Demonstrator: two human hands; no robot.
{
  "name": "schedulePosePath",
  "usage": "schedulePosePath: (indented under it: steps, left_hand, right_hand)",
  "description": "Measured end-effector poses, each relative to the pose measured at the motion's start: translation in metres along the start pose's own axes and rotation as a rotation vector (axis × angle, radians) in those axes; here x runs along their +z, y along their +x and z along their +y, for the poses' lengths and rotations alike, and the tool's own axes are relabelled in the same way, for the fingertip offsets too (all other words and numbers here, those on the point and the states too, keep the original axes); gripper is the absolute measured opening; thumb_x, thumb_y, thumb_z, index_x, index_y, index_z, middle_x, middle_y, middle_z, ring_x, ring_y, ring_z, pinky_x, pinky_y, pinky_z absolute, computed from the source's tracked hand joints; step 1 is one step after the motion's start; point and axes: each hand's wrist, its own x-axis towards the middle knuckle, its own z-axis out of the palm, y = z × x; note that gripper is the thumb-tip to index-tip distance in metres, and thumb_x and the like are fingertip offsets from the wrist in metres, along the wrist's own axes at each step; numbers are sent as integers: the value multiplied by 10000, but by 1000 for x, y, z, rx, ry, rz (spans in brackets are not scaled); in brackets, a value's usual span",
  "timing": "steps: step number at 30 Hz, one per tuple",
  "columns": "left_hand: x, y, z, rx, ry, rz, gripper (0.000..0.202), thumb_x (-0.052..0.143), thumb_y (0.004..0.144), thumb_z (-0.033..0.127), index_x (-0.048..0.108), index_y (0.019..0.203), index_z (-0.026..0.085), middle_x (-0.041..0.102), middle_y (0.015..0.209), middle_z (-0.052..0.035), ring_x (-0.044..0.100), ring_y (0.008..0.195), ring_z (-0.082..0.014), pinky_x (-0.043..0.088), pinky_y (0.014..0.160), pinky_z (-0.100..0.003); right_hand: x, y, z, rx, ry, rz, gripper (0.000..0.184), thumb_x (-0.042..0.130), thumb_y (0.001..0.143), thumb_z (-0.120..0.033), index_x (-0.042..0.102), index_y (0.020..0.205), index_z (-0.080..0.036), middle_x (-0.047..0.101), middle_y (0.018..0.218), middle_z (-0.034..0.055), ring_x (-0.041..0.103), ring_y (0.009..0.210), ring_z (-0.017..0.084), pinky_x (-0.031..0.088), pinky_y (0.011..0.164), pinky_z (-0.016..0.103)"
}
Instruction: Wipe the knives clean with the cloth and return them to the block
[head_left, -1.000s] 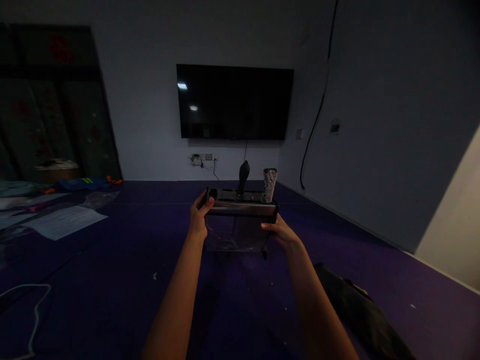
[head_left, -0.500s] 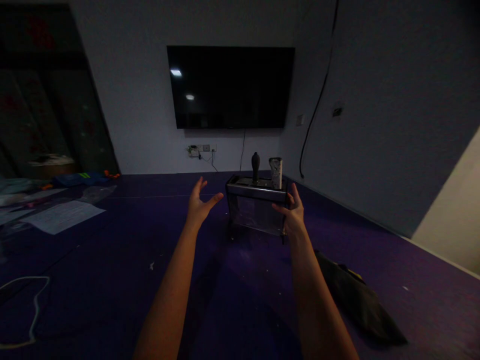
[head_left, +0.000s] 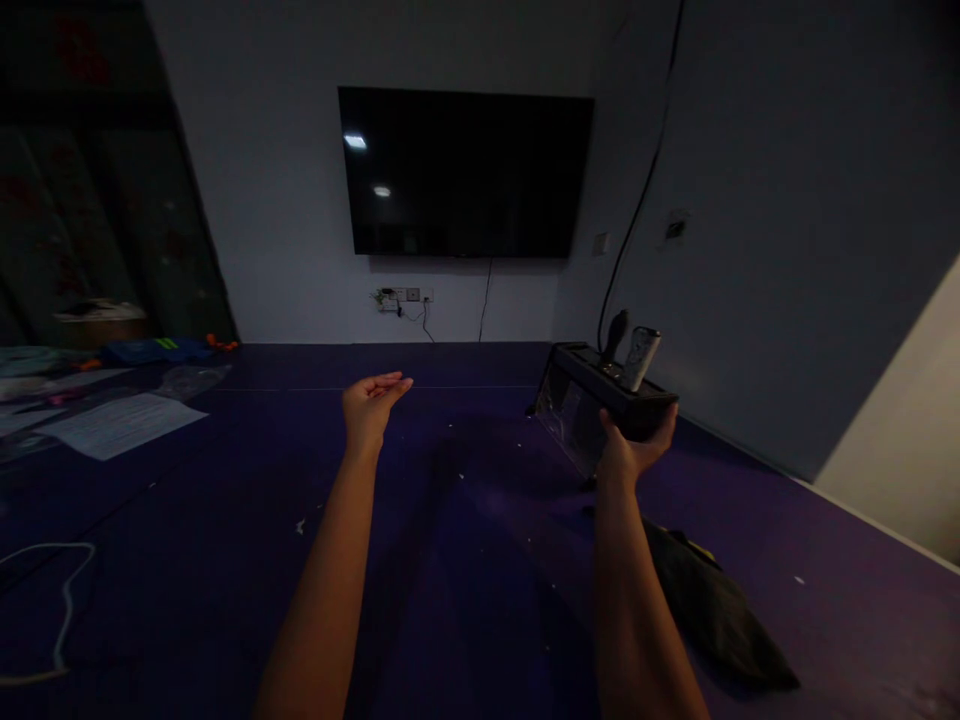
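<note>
My right hand (head_left: 628,450) grips the near end of a clear-sided box with a dark lid (head_left: 592,395), held tilted above the purple floor. From the lid stick up a dark handle (head_left: 616,335) and a pale patterned handle (head_left: 641,357). My left hand (head_left: 369,402) hovers to the left, fingers stretched out, holding nothing and well apart from the box.
A black TV (head_left: 465,172) hangs on the far wall with sockets (head_left: 401,296) below. A dark bag (head_left: 712,610) lies by my right arm. Papers (head_left: 120,422) and clutter lie at the left, a white cord (head_left: 45,610) at the lower left.
The box went from both hands in front of me to my right hand alone, swung right and tilted. My left hand let go and stays open.
</note>
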Motion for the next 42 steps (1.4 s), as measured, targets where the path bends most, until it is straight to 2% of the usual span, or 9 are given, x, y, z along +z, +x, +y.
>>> schedulePosePath:
  steps: [3,8,12,16,25,31,36,39,42]
  left_hand:
    - [0,2,-1,10,23,26,270,770,541,347,635,621,127,694,811,-101,643,825,-210,466,854,-384]
    - [-4,7,-3,-7,72,76,345,641,684,459,646,609,123,689,778,-114,644,818,-210,469,830,-368]
    - [-8,10,-4,-7,49,116,252,706,623,322,677,772,121,690,845,-99,640,840,-201,482,816,-355]
    - [-12,11,-4,-33,10,127,289,726,539,157,676,821,117,685,851,-85,639,845,-185,491,816,-326]
    - [-19,13,-2,-82,-31,127,270,739,510,138,674,771,121,675,750,-58,641,784,-174,503,793,-320]
    - [-25,19,-6,-68,-47,135,267,682,508,86,669,774,115,681,801,-78,638,824,-176,502,794,-313]
    - [-26,17,1,-85,1,141,320,764,481,202,673,772,105,667,745,-69,630,712,-164,530,674,-296]
    - [-24,14,11,-75,66,166,294,728,576,355,675,731,111,676,767,-94,628,710,-175,518,573,-268]
    - [-22,4,38,-1,121,112,407,585,707,518,663,637,125,690,819,-121,641,774,-190,502,569,-249]
  right_hand:
    - [-9,0,7,7,-79,40,981,767,542,-383,304,1382,-175,380,1334,130,356,1244,329,264,1049,486]
    - [-16,-1,8,37,-161,53,956,767,549,-383,327,1373,-178,389,1313,132,340,1241,337,225,1058,512]
    - [-17,-4,4,59,-248,71,950,770,541,-394,350,1365,-180,409,1284,149,338,1231,346,194,1055,522]
    - [-16,-8,3,110,-323,40,922,725,582,-445,300,1380,-263,377,1293,125,323,1233,361,158,1010,618]
    - [-13,-10,8,80,-366,-6,919,709,574,-470,316,1375,-247,366,1258,122,360,1189,354,184,1005,589]
    - [-14,-12,6,125,-396,-46,975,704,586,-472,200,1403,-299,318,1307,125,313,1232,367,104,984,664]
    - [-15,-12,0,147,-432,-83,990,691,621,-470,142,1420,-270,290,1323,177,293,1241,370,122,991,640]
    - [-15,-10,0,148,-441,-98,1027,704,614,-473,121,1427,-241,290,1332,215,277,1250,389,131,984,643]
    - [-14,-7,-3,176,-454,-89,1162,751,540,-489,63,1437,-218,205,1393,258,191,1280,445,105,946,699]
